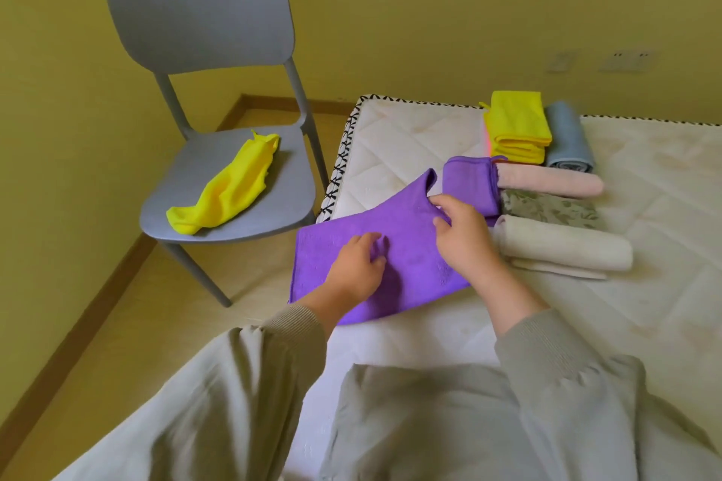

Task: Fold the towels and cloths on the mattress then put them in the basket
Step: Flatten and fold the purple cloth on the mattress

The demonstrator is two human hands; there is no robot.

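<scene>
Lying half-spread over the mattress corner, beneath both grips: purple cloth. Closed on its lifted far edge, thumb against fingers: right grip. Curled onto its middle, pinching a small pucker: left grip. Just beside the far edge: folded purple cloth.

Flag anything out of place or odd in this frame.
One yellow cloth lies crumpled on the grey chair seat, off the mattress, while folded cloths are lined up on it.
</scene>
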